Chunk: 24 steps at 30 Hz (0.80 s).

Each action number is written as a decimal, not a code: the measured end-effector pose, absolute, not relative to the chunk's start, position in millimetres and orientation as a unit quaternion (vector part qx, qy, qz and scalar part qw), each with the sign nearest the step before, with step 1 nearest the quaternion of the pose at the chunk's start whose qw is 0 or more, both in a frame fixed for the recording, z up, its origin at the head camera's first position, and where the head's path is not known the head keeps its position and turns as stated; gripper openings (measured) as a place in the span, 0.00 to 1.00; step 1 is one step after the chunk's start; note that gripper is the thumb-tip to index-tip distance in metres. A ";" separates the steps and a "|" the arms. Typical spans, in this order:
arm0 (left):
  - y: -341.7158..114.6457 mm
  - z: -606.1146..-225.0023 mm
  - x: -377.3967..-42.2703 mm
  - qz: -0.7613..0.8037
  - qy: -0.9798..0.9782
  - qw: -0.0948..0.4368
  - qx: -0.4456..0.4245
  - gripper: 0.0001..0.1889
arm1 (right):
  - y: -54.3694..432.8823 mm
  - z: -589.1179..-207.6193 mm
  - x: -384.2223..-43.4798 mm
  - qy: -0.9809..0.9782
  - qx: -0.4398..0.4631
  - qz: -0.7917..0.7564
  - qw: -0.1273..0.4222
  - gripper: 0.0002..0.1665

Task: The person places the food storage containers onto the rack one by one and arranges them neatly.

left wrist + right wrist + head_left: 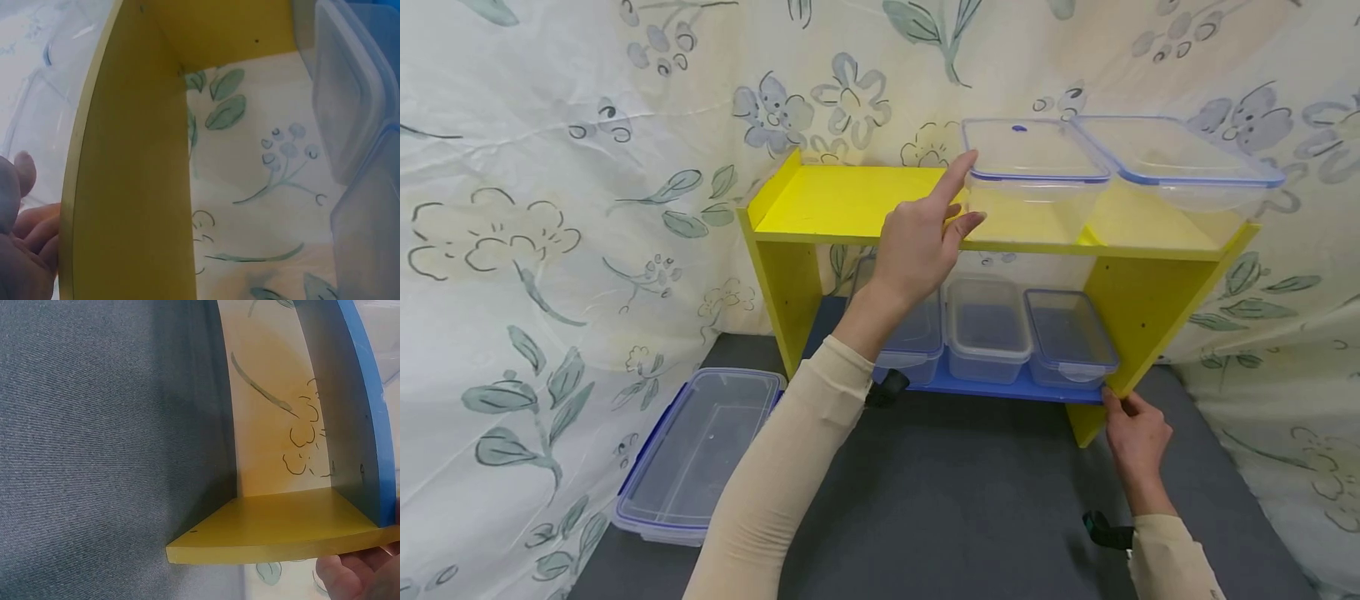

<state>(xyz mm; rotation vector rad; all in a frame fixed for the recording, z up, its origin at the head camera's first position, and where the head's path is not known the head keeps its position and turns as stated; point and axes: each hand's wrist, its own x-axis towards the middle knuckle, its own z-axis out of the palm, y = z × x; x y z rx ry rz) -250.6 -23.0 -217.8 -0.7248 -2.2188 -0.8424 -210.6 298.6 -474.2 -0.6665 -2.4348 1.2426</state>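
Observation:
A yellow shelf unit with a blue lower board stands on the dark table. On its top sit two clear plastic food containers with blue-rimmed lids, the left container beside the right container. My left hand is over the top board's front edge, its index finger extended to the left container's near left corner and its thumb held apart. My right hand grips the right side panel's front edge near the blue board; in the right wrist view its fingers are partly cut off.
On the blue board stand three lidded containers: a left one partly behind my left arm, a middle one and a right one. A large flat lidded container lies on the table at left. Floral cloth hangs behind.

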 end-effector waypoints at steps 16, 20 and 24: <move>-41.8 -231.7 -238.8 -0.441 -0.764 0.364 -0.300 0.30 | 296.6 -475.6 -212.0 -0.854 -0.242 0.432 0.163 0.29; -52.5 -236.7 -233.2 -0.448 -0.742 0.402 -0.296 0.27 | 297.9 -476.0 -212.3 -0.851 -0.245 0.436 0.161 0.29; -59.8 -245.1 -227.1 -0.438 -0.732 0.439 -0.282 0.23 | 299.2 -476.2 -213.5 -0.852 -0.244 0.433 0.167 0.28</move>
